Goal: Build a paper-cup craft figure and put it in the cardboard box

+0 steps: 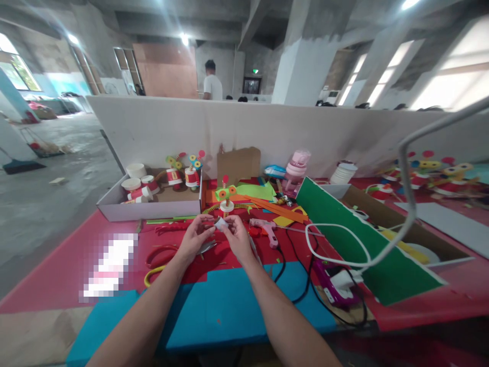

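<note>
No words or numbers can be read here. Far at the back, a small green sign glows, but it is too tiny to read. The red and white cups in the box on the left have little yellow patches, too small to read. The bright patch on the left of the table is all blurry squares.

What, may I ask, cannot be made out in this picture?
In the head view:
Pale piece: partly covered by the right grip; any markings too small.
Left grip: whether it pinches the piece is too small to tell.
Yellow loop: partly hidden behind the left forearm.
Bright patch: detail masked by pixelation.
Far-right toys: blurred.
</note>
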`<action>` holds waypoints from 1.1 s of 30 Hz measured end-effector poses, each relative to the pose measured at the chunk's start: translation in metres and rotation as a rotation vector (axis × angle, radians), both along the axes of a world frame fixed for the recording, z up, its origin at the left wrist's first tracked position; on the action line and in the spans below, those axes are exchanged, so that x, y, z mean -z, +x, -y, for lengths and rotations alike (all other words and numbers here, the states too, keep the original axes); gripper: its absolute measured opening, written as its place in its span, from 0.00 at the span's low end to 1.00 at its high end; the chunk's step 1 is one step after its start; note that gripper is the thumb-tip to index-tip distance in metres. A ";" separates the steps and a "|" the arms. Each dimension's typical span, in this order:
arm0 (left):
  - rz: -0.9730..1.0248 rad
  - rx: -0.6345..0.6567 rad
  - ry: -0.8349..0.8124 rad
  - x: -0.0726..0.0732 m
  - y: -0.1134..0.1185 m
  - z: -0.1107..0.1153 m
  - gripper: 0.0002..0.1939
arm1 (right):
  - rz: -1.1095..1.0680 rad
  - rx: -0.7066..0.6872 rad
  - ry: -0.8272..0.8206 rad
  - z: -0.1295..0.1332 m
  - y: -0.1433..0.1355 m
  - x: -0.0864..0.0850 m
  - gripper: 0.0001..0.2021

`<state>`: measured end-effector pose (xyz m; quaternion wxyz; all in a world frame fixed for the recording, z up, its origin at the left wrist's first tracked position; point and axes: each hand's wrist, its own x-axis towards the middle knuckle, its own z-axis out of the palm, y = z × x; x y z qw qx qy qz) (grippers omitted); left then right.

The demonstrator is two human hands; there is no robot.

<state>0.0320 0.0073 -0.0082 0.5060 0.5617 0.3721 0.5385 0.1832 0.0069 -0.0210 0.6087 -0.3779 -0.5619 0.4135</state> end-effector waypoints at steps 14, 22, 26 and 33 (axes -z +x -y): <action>-0.195 -0.143 0.128 0.004 -0.002 -0.003 0.08 | 0.065 -0.027 0.087 -0.001 0.002 0.003 0.12; -0.098 -0.096 0.017 0.002 -0.003 -0.002 0.10 | 0.155 0.001 0.103 0.004 0.001 -0.001 0.13; 0.044 -0.107 -0.099 0.007 -0.006 -0.006 0.12 | 0.032 0.053 0.090 0.002 0.000 0.001 0.22; 0.071 -0.142 -0.141 0.010 -0.006 -0.008 0.14 | 0.088 0.047 -0.023 -0.003 0.001 0.005 0.12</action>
